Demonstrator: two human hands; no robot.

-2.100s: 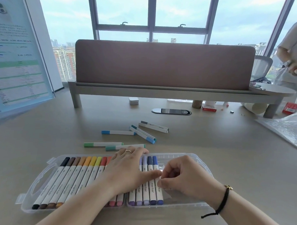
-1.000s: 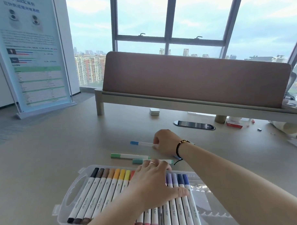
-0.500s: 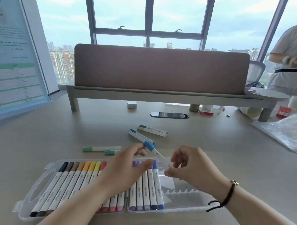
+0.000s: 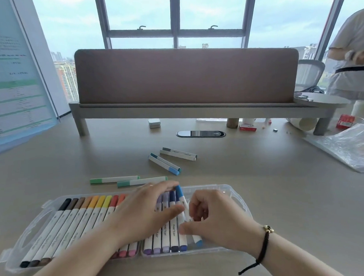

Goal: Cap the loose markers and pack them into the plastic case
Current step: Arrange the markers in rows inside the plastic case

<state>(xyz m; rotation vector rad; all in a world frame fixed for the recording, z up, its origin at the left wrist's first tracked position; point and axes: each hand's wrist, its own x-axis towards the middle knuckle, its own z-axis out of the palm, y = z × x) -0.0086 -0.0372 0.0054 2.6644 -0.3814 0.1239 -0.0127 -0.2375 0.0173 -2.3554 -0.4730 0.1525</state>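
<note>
Markers (image 4: 93, 219) lined up cap-away in the clear plastic case (image 4: 239, 200) at the near table (image 4: 283, 217) edge. Left hand (image 4: 144, 213) spread flat over the middle of the row, fingers relaxed, steadying. Right hand (image 4: 213, 221) pinching the light-blue marker (image 4: 180, 194), tilted against the filled blue end of the row. Step in hand, likely: seating this one in its slot. Next: press down level beside the dark blues, then let go. Just beyond the case, two green markers (image 4: 114, 179) loose on the table; further off, three blue-teal markers (image 4: 164, 164), caps seemingly on, waiting. Next reach probably there.
</note>
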